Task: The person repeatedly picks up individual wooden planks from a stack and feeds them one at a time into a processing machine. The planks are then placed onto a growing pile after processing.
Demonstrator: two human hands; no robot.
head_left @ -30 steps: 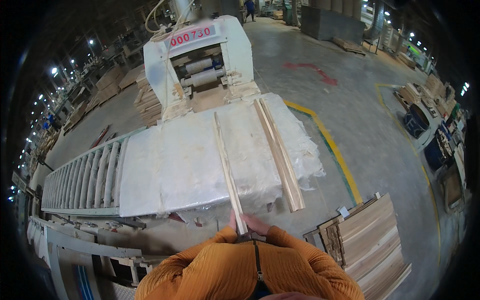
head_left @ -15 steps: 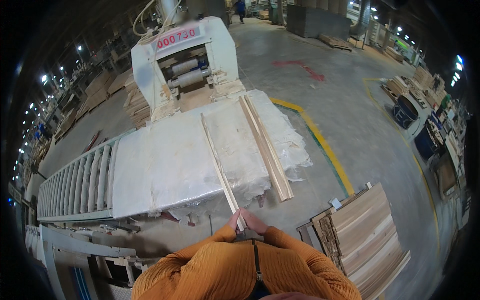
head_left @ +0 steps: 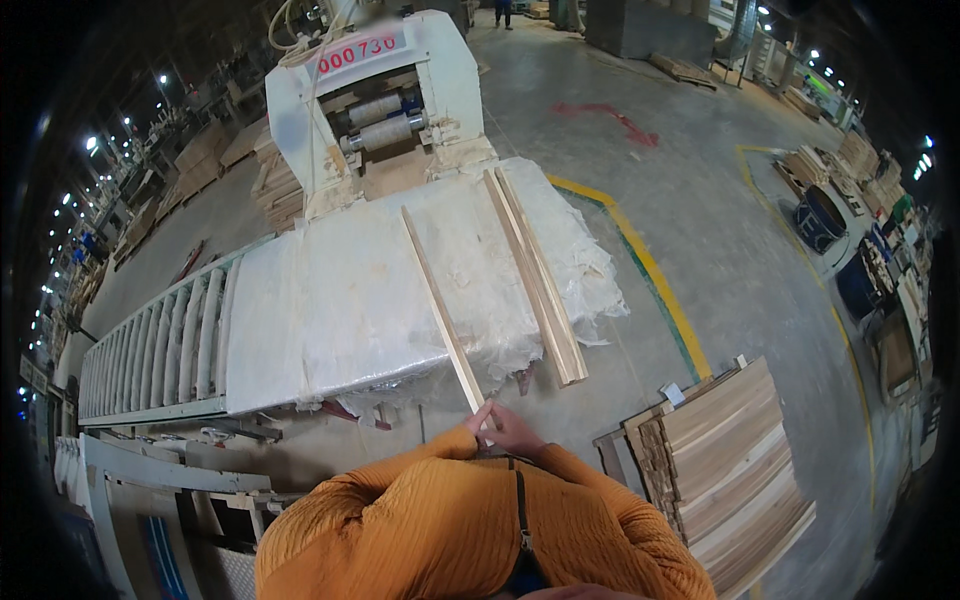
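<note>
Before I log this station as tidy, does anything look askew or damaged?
The plastic sheet over the table is wrinkled and ragged at its near edge. Two wooden strips overhang that edge, unsupported. Both hands hold a third strip.

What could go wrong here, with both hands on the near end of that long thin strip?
The wood strip is held only at its near end by the left hand and right hand; its far end could swing or drag on the plastic-covered table. It might also knock the two strips lying near the table's edge.
</note>
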